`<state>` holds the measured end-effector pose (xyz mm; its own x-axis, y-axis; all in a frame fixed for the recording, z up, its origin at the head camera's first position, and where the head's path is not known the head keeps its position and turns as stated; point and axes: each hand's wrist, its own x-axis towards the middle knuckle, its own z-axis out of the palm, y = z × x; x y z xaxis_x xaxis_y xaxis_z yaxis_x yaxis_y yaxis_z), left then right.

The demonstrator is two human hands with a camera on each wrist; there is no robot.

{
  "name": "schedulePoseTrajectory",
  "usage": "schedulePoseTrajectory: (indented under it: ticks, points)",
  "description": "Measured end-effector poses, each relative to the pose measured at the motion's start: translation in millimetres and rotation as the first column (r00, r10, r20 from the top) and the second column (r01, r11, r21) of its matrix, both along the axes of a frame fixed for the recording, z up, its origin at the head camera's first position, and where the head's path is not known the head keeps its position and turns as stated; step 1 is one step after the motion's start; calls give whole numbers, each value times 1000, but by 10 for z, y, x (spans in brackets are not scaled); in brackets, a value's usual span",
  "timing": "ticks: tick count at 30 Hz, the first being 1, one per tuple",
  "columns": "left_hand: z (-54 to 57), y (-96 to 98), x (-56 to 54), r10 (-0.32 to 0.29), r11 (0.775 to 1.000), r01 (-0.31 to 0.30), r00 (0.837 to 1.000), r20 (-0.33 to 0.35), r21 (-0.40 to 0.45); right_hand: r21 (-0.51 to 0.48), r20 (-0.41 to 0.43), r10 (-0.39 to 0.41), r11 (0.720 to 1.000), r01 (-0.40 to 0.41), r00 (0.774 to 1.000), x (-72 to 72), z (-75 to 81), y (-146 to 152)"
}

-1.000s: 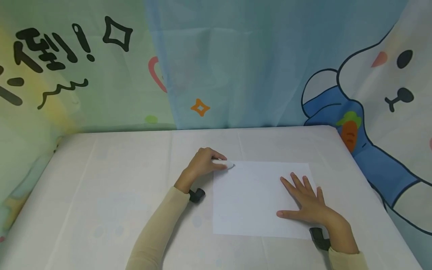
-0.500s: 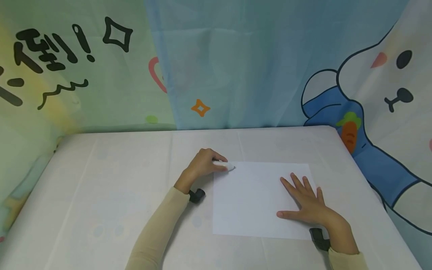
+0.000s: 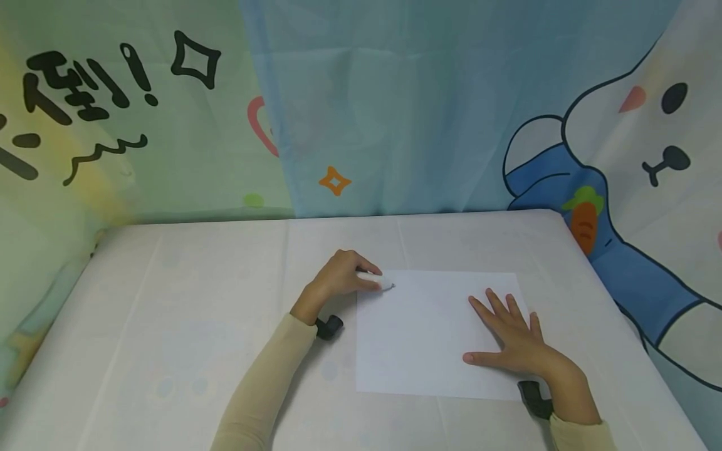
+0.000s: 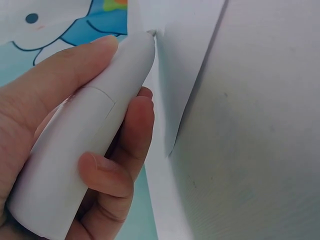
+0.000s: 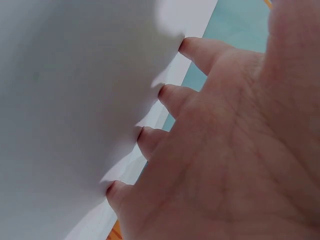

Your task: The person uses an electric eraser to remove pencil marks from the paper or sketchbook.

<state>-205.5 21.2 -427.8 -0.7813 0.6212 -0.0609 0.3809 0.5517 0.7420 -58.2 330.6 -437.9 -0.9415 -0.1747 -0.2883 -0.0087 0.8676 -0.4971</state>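
My left hand (image 3: 345,273) grips a thick white pen (image 4: 82,130) with a narrow grey tip. In the left wrist view the thumb lies along one side of the barrel and the fingers curl round the other. The pen leans low over the upper left corner of a white sheet of paper (image 3: 417,338), its tip right at the paper's surface. No mark on the sheet is visible in the head view. My right hand (image 3: 513,341) rests with spread fingers on the sheet's right part. Its fingertips (image 5: 170,95) press on the paper in the right wrist view.
A pale cloth covers the table (image 3: 186,326) under the sheet. Behind it hangs a printed curtain (image 3: 395,125) with a cartoon rabbit (image 3: 626,144) on the right. Black wrist mounts (image 3: 329,327) sit at both wrists, close to the table.
My left hand has drawn the pen a short way down and slightly right, so its tip stands lower on the sheet. My right hand has stayed in place.
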Motion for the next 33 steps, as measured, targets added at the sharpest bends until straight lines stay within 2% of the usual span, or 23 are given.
schedulePoseTrajectory:
  ticks: [10, 22, 30, 33]
  points:
    - [15, -10, 5, -6, 1000, 6, 1000, 4, 5, -8, 3, -3, 1000, 3, 1000, 10, 11, 0]
    - [-13, 10, 7, 44, 999, -43, 999, -31, 14, 4, 2, -4, 1000, 4, 1000, 2, -8, 1]
    - [-23, 21, 4, 96, 995, -95, 995, -18, 25, -2, -2, 0, 1000, 0, 1000, 13, -9, 7]
    - [-33, 29, 2, 87, 996, -86, 996, -28, 34, -1, -5, 1, 1000, -1, 1000, 12, -5, 9]
